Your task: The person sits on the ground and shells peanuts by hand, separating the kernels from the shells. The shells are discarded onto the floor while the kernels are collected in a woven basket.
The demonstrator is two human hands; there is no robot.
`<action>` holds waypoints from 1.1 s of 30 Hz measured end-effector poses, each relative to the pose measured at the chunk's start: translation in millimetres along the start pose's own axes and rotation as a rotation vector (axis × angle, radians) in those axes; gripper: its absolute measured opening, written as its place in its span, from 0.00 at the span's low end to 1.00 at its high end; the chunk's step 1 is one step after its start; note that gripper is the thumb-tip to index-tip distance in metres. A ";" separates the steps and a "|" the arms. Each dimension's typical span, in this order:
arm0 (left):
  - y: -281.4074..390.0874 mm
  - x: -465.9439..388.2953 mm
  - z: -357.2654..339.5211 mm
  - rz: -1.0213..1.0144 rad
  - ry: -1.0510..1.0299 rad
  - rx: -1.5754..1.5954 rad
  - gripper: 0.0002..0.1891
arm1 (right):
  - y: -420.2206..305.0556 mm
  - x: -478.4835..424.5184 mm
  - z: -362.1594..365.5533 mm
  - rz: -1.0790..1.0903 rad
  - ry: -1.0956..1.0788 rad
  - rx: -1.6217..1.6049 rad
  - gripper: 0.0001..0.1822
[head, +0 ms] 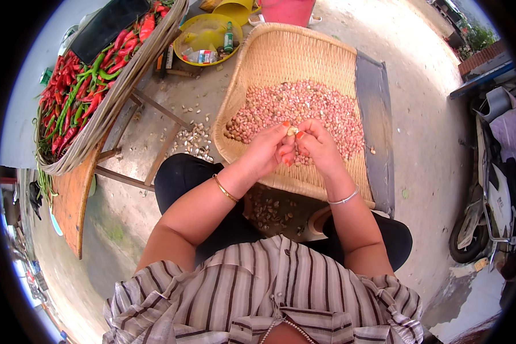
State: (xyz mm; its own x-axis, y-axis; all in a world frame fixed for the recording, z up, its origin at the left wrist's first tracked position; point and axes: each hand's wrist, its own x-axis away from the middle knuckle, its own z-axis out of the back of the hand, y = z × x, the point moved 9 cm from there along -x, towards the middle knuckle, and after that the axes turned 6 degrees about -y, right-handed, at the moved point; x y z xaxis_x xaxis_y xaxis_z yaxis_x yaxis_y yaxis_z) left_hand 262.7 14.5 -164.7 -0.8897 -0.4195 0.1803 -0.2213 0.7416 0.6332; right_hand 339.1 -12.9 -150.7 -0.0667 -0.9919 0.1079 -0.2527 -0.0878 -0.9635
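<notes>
Fingertips of my left hand (pixel 270 144) and my right hand (pixel 319 141) meet over a woven winnowing basket (pixel 299 49). Pinched between them is a small pale peanut shell (pixel 292 130), which both hands grip; whether it still holds a kernel is hidden by the fingers. Below and around the hands, a broad heap of pinkish shelled peanuts (pixel 301 101) covers the middle of the basket. The basket rests before my knees, with a dark flat lip (pixel 375 112) along its right side. One loose bit of shell (pixel 373 150) lies on that lip.
Left stands a wooden bench (pixel 75 206) bearing a basket (pixel 112 112) of red and green chillies (pixel 75 96). Discarded shells (pixel 195 139) litter the concrete floor. Behind are a yellow basin (pixel 187 32) holding bottles and a pink bucket (pixel 288 10). A scooter (pixel 496 198) is parked at right.
</notes>
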 end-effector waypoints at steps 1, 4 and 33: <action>2.1 -0.9 1.1 -0.017 0.020 -0.025 0.15 | -4.0 -0.7 -2.4 0.028 -0.017 -0.015 0.03; 8.4 -2.7 0.2 -0.072 0.032 -0.106 0.15 | -17.8 1.5 -11.5 0.089 -0.049 -0.065 0.03; 21.3 -5.4 2.3 -0.191 0.051 -0.688 0.14 | 8.3 -2.6 15.0 -0.021 0.131 0.289 0.04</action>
State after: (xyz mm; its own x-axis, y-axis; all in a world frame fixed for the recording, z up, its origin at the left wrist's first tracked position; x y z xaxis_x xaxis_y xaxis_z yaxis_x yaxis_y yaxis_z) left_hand 261.9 33.8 -153.8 -0.8372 -0.5452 0.0431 -0.0543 0.1612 0.9854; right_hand 351.6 -12.4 -162.7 -0.1929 -0.9710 0.1414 0.0280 -0.1495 -0.9884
